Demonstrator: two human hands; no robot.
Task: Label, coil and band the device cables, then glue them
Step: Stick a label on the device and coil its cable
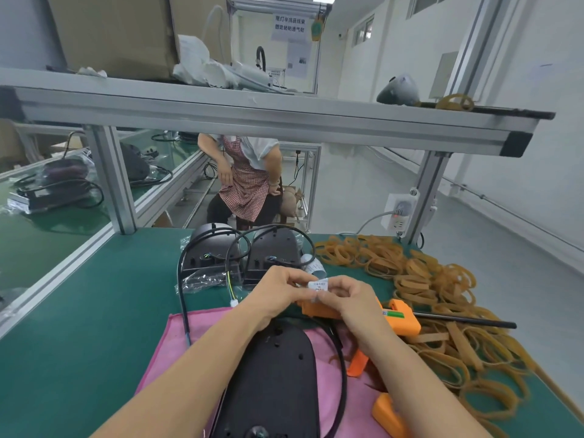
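A small white printed label is pinched between my left hand and my right hand, held above the bench. Under my forearms a black oval device lies on a pink cloth. Its black cable loops round its right side. An orange glue gun lies just right of my hands. Another black cable runs from the cloth up to two more black devices standing behind.
A big heap of tan rubber bands covers the right of the green bench. A roll of white labels lies behind my hands. A second orange tool lies at the front right. A seated person is beyond the bench.
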